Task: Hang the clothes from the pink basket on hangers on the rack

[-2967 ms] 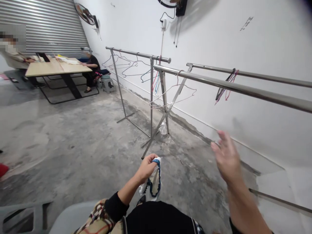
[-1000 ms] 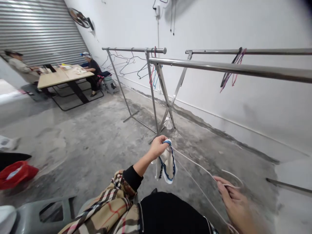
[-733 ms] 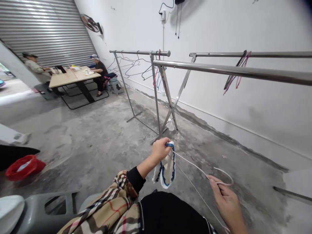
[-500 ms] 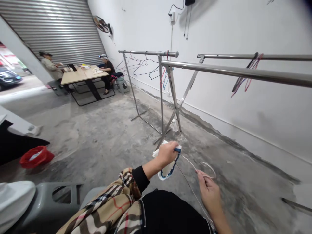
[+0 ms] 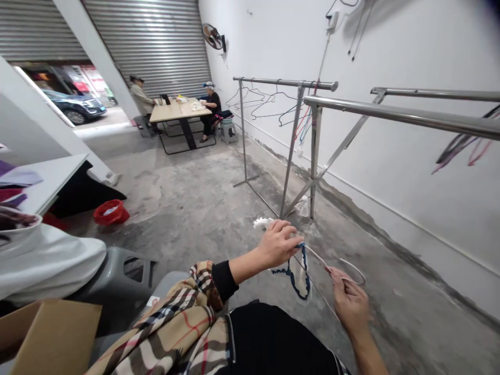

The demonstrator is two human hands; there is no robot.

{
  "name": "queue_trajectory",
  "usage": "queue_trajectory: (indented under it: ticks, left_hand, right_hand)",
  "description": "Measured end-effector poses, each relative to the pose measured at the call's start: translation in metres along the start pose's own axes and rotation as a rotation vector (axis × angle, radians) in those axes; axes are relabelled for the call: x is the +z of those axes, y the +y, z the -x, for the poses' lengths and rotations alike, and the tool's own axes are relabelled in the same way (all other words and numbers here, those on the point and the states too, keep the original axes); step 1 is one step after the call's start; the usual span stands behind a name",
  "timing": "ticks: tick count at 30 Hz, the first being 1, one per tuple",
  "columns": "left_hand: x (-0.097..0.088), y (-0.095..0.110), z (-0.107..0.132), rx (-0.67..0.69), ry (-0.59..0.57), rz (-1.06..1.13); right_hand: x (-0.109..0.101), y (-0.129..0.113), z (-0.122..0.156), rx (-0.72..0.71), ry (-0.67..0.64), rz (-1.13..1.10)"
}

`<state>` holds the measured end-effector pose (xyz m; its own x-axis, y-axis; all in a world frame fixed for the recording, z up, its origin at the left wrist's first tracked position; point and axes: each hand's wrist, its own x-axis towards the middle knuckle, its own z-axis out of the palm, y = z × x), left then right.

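Head view: left hand [image 5: 278, 244] clutches ruffled, blue-edged cloth [image 5: 298, 280]; right hand [image 5: 350, 299] pinches a slim, curling cord [image 5: 316, 257].

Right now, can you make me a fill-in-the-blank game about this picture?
The left hand holds pale fabric edged in the colour ____.
The hand pinching the pale cord near its curled end is the ____ one.
The open bag on the floor at left is coloured ____.
The people seated at the far table number ____.

Missing words: blue; right; red; two.
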<state>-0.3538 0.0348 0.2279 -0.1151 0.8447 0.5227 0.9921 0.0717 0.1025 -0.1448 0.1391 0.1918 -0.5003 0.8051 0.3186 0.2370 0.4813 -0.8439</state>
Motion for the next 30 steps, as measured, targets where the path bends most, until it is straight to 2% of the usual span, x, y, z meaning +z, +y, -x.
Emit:
queue_trajectory:
  ticks: [5,9,11,14,15,16,18,20,24,26,28,30]
  left_hand:
    - [-0.024,-0.01,0.005,0.0,-0.233,0.014]
    - [-0.038,-0.012,0.011,-0.097,-0.306,0.006]
    - [-0.044,-0.013,0.014,-0.203,-0.296,-0.006]
    - [-0.053,-0.016,0.017,-0.358,-0.245,-0.042]
    - [-0.056,-0.017,0.018,-0.404,-0.223,-0.053]
    - [-0.059,-0.017,0.019,-0.441,-0.202,-0.059]
    - [-0.065,-0.016,0.02,-0.488,-0.169,-0.06]
    - [-0.068,-0.014,0.021,-0.505,-0.151,-0.042]
    - [-0.071,-0.011,0.025,-0.507,-0.128,0.002]
    - [-0.072,-0.012,0.029,-0.522,-0.111,0.012]
    - [-0.076,-0.016,0.034,-0.551,-0.09,0.03]
    - [-0.08,-0.023,0.041,-0.58,-0.071,0.058]
  right_hand:
    - [0.008,0.009,-0.018,-0.057,-0.062,-0.013]
    - [0.022,0.009,-0.032,-0.141,-0.127,-0.01]
    - [0.031,0.005,-0.035,-0.214,-0.029,0.024]
    - [0.047,-0.005,-0.029,-0.338,0.251,0.108]
    - [0.053,-0.008,-0.025,-0.386,0.278,0.101]
    - [0.061,-0.011,-0.02,-0.429,0.224,0.065]
    - [0.082,-0.015,-0.012,-0.47,-0.058,-0.054]
    - [0.107,-0.018,-0.006,-0.408,-0.368,-0.146]
    - [0.149,-0.019,-0.002,-0.235,-0.688,-0.16]
    - [0.157,-0.017,0.001,-0.191,-0.865,-0.172]
    - [0.156,-0.01,0.004,-0.144,-1.029,-0.163]
    - [0.149,0.002,0.005,-0.109,-1.067,-0.065]
